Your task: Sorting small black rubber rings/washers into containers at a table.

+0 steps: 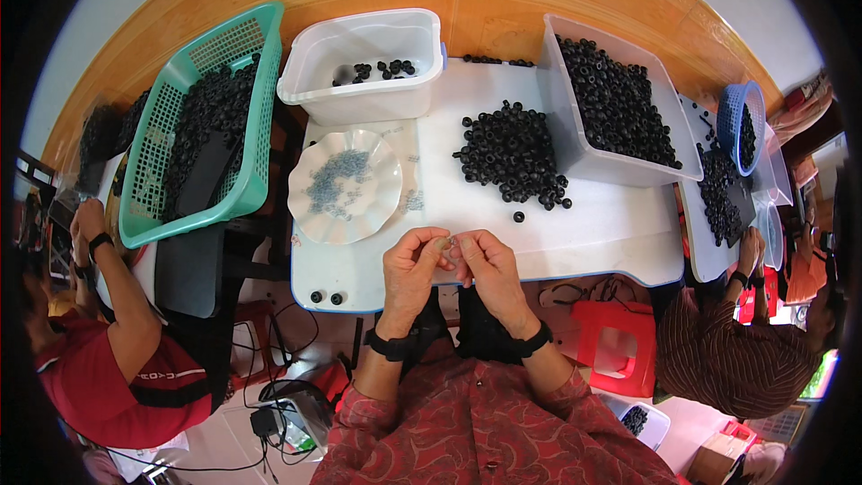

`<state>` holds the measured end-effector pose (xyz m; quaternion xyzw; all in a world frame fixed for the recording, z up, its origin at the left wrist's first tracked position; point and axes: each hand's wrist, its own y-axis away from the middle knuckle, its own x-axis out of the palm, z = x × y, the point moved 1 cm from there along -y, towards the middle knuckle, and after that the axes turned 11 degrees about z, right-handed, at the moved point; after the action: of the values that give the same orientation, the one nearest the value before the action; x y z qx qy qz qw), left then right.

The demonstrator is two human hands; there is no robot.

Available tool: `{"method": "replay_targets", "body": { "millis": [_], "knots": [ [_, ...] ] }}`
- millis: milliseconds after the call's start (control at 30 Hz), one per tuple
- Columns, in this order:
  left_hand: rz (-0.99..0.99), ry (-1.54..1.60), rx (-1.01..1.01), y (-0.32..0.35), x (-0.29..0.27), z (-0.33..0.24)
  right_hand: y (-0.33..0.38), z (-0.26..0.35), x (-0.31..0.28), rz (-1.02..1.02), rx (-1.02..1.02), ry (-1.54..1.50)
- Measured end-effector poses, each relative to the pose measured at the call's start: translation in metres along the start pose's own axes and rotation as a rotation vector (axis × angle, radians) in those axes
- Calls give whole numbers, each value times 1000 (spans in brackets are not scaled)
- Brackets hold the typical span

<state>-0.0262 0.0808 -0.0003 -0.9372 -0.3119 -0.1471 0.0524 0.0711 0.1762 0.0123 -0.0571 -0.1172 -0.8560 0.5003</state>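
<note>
The left hand (pixel 411 262) and the right hand (pixel 489 262) are meeting fingertip to fingertip just above the near edge of the white tabletop (pixel 611 224), pinching a very small piece (pixel 451 241) between them; it is too small to tell what it is, though it is looking pale like the little parts on the plate. Both hands are clenching lightly around it, thumbs and forefingers doing the holding. The step in hand is looking like a fitting or joining of small parts at the fingertips, and the next move is probably calling for a fine, steady pinch and a reach forward for another part.

Just beyond the left hand, a scalloped white plate (pixel 382 207) is carrying a scatter of tiny grey parts (pixel 337 181). Beyond the right hand, a loose pile of black rings (pixel 514 153) is lying on the tabletop. To the near left of the left hand, two black rings (pixel 325 298) are sitting at the tabletop edge. Farther out, a white tub (pixel 359 94) is holding a few rings, a clear bin (pixel 575 139) is holding many, and a green basket (pixel 260 171) is standing far left.
</note>
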Motion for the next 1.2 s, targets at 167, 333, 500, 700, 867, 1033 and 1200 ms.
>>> {"method": "replay_targets", "body": {
  "millis": [167, 333, 500, 700, 867, 1033, 1200],
  "knots": [
    [-49, 8, 15, -1, 4, 0, 0, -1, 0, -3, 21, 36],
    [-41, -48, 24, 0, 6, 2, 0, 1, -1, 9, 16, 34],
    [-39, -98, 47, 0, 7, 2, 0, 1, -2, 20, 9, -85],
    [-63, -89, -19, -1, 8, 1, 1, 1, 0, -72, -66, -66],
    [-80, -205, -36, -7, 8, -3, 5, 5, -4, -145, -96, 9],
    [-112, -594, 187, -25, 10, -1, 11, 1, -14, -194, -84, 75],
    [-85, -810, 307, -36, 14, 0, 18, -5, -24, -219, -111, 85]
  ]
}}
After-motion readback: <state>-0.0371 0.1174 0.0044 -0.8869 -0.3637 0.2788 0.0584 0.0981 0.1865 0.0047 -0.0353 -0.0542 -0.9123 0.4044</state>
